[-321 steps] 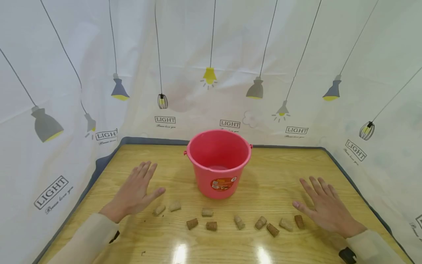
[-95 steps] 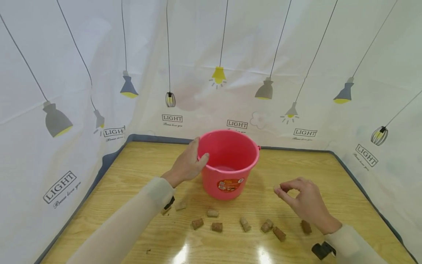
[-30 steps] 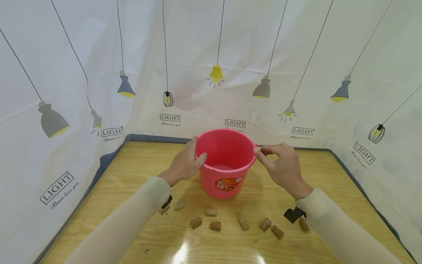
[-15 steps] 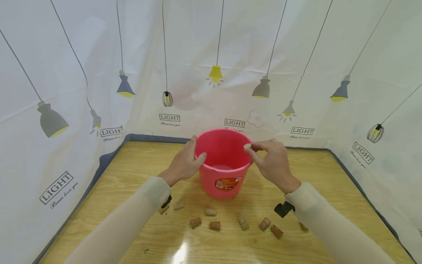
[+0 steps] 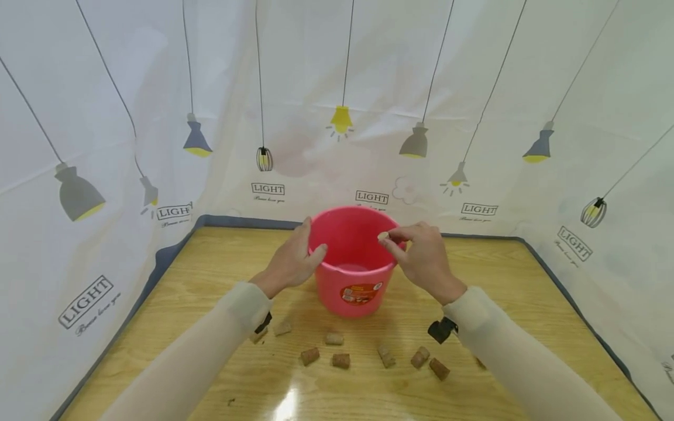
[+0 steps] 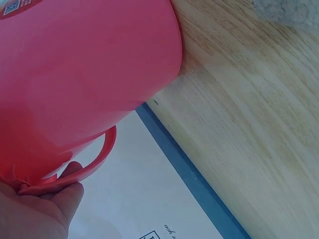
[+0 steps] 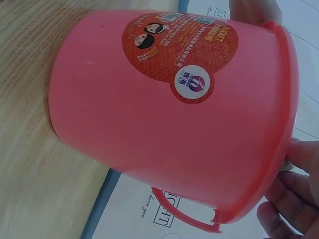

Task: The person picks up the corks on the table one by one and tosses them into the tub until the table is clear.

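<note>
Carrying a pale cork inward from the right rim to above the mouth of a pink bucket over the past second, pinched between thumb and fingers of the right hand. Not yet letting go, so leaving the carry, by all appearances, nearly complete. Still gripping the left rim with the left hand, seemingly for steadiness. Leaving nine loose corks scattered in front on a glossy wood-grain worktop, one mostly behind the right sleeve. Working before white sheeting printed with hanging lamps and "LIGHT", above a dark blue border.
</note>
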Available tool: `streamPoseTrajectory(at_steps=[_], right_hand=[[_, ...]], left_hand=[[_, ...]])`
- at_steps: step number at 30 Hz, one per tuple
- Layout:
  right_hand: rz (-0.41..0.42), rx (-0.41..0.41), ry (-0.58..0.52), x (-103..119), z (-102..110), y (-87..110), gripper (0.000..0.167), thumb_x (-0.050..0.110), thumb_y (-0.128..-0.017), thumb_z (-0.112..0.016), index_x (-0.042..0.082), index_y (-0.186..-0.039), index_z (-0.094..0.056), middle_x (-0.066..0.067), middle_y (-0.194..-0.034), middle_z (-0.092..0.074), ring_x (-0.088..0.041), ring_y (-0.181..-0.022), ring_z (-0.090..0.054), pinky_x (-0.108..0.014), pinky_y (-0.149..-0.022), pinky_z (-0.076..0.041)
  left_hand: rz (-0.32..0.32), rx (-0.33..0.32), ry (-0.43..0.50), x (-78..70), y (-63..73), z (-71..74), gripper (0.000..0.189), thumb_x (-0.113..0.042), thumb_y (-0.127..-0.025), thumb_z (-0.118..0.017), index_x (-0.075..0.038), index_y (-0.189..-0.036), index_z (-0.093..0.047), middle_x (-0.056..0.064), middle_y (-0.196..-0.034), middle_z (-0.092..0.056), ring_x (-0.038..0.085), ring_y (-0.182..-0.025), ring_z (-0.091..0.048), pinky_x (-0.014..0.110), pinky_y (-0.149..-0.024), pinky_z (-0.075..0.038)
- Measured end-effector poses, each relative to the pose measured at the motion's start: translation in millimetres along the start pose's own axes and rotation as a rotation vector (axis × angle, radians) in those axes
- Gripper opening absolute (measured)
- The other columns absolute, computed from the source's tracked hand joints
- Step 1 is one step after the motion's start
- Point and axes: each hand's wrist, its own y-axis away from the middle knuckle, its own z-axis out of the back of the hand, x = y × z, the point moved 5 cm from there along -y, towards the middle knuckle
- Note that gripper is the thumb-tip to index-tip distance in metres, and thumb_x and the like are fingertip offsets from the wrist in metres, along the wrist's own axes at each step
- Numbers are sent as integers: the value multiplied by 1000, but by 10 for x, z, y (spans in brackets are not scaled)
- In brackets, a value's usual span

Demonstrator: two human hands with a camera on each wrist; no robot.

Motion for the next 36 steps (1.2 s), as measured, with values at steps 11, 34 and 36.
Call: streamPoseTrajectory(at_steps=[11,34,36], right_hand=[[-57,102,85,-23,-145,-23,25,27,-89,-81,5,-103,-82,1,-67,-66,-23,-77,-53,-42,-78,-38],[2,-66,-5,-69,-21,98,30,25,-93,-77,3,-112,-78,-5,-86,-75,-27,-85,-64,-44,-81,-47],[-1,-72,-21,-82,-7,115,30,25,-93,-76,2,-113,-78,-6,-91,-76,-29,-88,-65,-45,-81,-48]], left_hand=[[-1,-4,-9,25,8,-3,83,-42,-103,-48,-6,-165,-5,16,-159,-34,31,-127,-50,56,-102,-50],[-14,-1,-20,24,-2,-3,84,-43,-103,-48,-6,-165,-5,15,-158,-35,30,-124,-52,55,-99,-52],[-14,-2,-20,24,0,2,84,-42,-103,-48,-6,-165,-5,15,-158,-35,31,-124,-52,56,-99,-52]])
